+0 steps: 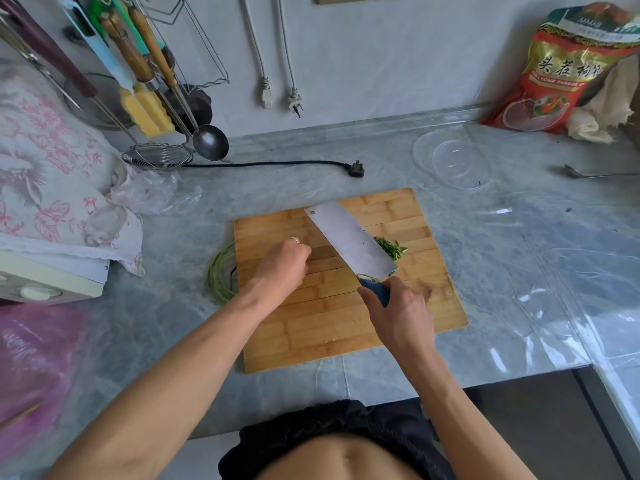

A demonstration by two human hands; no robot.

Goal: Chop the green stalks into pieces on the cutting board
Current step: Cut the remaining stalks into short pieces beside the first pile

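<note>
The counter (502,258) is grey marble and carries everything in view. The wooden cutting board (332,327) lies flat on it, under both hands. Beyond the left hand and further to that side, a flowered cloth (52,174) covers an appliance. Far beyond the right hand, a red bag (568,74) leans against the wall. Nearer, on the counter past the right hand, sits 1 clear plastic lid (450,161).

The cleaver (349,239) runs diagonally over the board, its blade tip pointing away from the person and toward the left. The right hand (401,313) is closed around the blue handle, gripping it at the near end of the blade. The left hand (284,263) rests on the board just beside the flat of the blade, fingers curled under with knuckles toward the blade; a ring shows on 1 finger. Whether these fingers hold anything cannot be told, as the stalk ends near the blade are hidden.

The green stalks (220,275) lie in a curved bundle off the board edge, outside the left wrist. A small pile of cut pieces (391,249) lies on the board on the far side of the blade, just beyond the right hand.
</note>
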